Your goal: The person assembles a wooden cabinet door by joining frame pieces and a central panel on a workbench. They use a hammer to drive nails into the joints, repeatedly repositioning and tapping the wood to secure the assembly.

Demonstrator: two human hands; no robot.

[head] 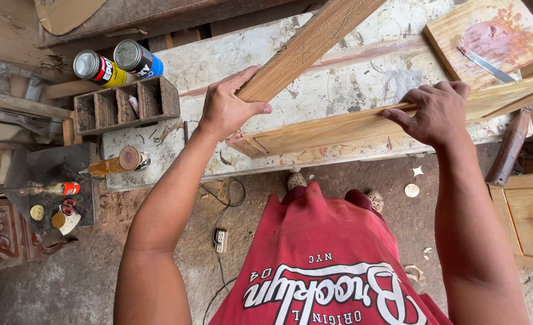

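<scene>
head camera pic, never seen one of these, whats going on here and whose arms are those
There is one picture, taken by a camera worn on a person's head, looking straight down. The two bare arms are that person's own, and the red shirt below is theirs too. The left hand grips the end of a wooden board that runs up and away. The right hand presses on a flat wooden panel lying on a paint-stained white bench. Also on the bench are two cans, a small wooden rack and a bottle on its side. A power strip lies on the dirt floor.
</scene>
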